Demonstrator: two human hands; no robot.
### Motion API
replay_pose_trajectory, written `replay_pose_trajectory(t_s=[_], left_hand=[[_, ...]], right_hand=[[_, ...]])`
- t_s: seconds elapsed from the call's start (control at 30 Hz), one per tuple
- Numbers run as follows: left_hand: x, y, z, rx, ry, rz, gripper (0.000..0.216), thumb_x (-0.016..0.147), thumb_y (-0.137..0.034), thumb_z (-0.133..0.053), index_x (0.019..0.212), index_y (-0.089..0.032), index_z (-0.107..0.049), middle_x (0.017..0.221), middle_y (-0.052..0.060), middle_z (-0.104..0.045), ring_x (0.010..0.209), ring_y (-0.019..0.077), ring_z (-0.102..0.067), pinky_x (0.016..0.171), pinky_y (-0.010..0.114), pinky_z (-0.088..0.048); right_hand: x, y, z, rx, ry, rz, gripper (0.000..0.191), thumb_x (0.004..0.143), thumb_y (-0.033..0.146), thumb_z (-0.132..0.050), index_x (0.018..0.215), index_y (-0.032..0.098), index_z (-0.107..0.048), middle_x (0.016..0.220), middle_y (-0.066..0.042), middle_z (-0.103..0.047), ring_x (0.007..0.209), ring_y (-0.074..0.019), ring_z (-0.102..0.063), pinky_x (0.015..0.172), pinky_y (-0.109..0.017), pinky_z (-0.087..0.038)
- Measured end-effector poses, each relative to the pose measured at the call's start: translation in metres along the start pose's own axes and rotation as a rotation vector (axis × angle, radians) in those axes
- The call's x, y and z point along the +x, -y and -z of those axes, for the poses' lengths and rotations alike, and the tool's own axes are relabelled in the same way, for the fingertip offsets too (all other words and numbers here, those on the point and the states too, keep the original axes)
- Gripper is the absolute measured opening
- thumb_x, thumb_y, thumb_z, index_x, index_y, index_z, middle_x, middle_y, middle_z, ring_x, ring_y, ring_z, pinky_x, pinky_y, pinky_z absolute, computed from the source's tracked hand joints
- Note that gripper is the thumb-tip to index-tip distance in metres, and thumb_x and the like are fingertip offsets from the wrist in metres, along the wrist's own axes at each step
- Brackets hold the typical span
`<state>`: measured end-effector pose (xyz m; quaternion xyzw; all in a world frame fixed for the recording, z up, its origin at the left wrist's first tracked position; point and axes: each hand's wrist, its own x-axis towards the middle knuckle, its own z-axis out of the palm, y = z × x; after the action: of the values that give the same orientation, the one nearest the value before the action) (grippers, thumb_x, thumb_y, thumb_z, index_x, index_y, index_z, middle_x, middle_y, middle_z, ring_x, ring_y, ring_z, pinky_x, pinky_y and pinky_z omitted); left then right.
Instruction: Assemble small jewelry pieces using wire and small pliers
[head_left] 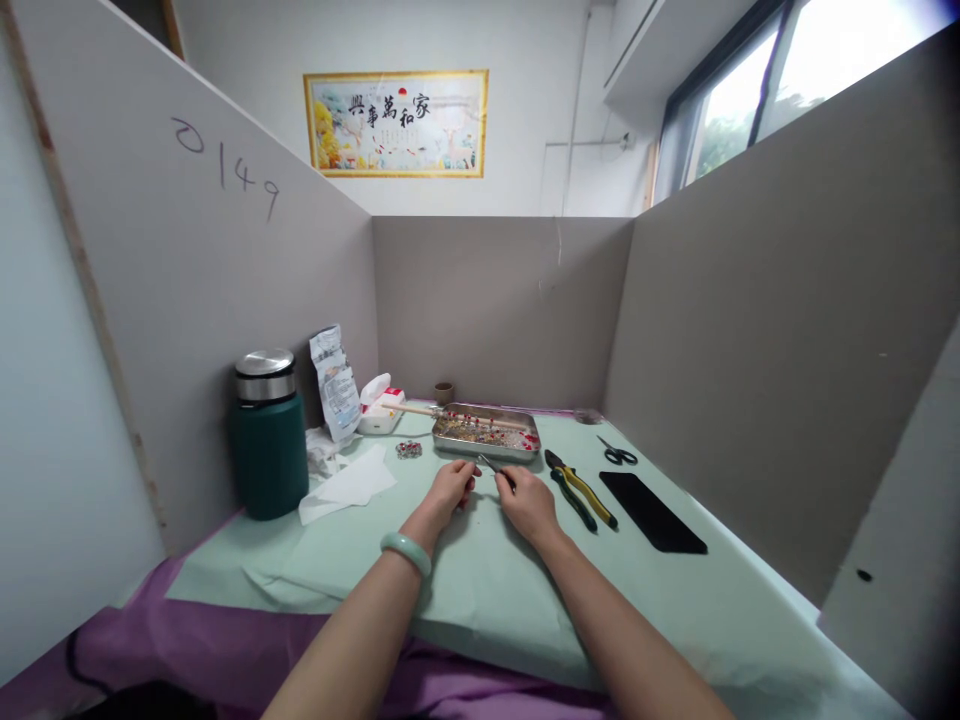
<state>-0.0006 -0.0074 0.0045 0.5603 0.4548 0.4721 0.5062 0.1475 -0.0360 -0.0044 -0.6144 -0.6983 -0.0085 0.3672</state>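
Note:
Fingers pinched, my left hand [452, 486] hovers over the green cloth in front of the metal tray; whatever small piece is in the pinch is too tiny to name. A pale green bangle [406, 553] circles that wrist. My right hand [527, 500] is closed around a slim metal-tipped tool [491, 465] with a dark grip; its exact kind is hard to make out. The tool's tip points left, close to my left fingertips. Just beyond both hands lies the metal tray [487, 453], holding many small red and gold bits.
Right of my hands are combination pliers [581, 492], black scissors [617, 453] and a black phone-like slab [652, 512]. Leftward stand a green flask [270, 440], a foil pouch [335, 385], a tissue pack [381, 408], white paper [349, 487] and a beaded cluster [409, 450]. Partition walls enclose the table.

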Motion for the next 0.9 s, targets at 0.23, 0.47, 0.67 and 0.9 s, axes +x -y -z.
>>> replay_pose_trajectory(t_s=[0.23, 0.47, 0.67, 0.9], left_hand=[[0.004, 0.003, 0.004, -0.036, -0.171, -0.038, 0.023, 0.071, -0.037, -0.058, 0.072, -0.016, -0.049, 0.056, -0.005, -0.047, 0.039, 0.0051, -0.037, 0.041, 0.021, -0.030], [-0.001, -0.002, 0.004, 0.029, -0.057, -0.114, 0.037, 0.063, -0.046, -0.065, 0.076, -0.012, -0.060, 0.050, -0.005, -0.044, 0.045, 0.0077, -0.040, 0.045, 0.022, -0.032], [-0.008, -0.002, 0.003, 0.200, 0.090, -0.139, 0.034, 0.069, -0.046, -0.060, 0.073, -0.012, -0.061, 0.047, -0.006, -0.042, 0.039, 0.0065, -0.037, 0.041, 0.022, -0.028], [-0.025, -0.004, 0.001, 0.125, 0.165, 0.005, 0.030, 0.075, -0.042, -0.055, 0.080, -0.012, -0.060, 0.057, -0.003, -0.051, 0.037, 0.0051, -0.039, 0.037, 0.020, -0.028]], right_hand=[[-0.001, -0.005, -0.006, -0.128, 0.093, 0.042, 0.027, 0.086, 0.034, -0.044, 0.094, 0.021, -0.067, 0.095, -0.007, -0.064, 0.096, -0.0216, -0.052, 0.077, -0.031, -0.031], [-0.002, -0.005, -0.007, -0.051, 0.035, 0.060, 0.026, 0.080, 0.042, -0.054, 0.087, 0.023, -0.071, 0.096, -0.008, -0.064, 0.098, -0.0251, -0.048, 0.082, -0.037, -0.030], [0.009, -0.007, -0.005, 0.434, -0.064, 0.032, 0.029, 0.083, 0.039, -0.048, 0.086, 0.018, -0.068, 0.088, -0.007, -0.066, 0.080, -0.0186, -0.056, 0.075, -0.030, -0.040], [0.011, -0.002, 0.000, 0.816, 0.075, -0.113, 0.026, 0.073, 0.041, -0.056, 0.066, 0.016, -0.061, 0.059, 0.000, -0.059, 0.053, -0.0130, -0.051, 0.054, -0.025, -0.039]])
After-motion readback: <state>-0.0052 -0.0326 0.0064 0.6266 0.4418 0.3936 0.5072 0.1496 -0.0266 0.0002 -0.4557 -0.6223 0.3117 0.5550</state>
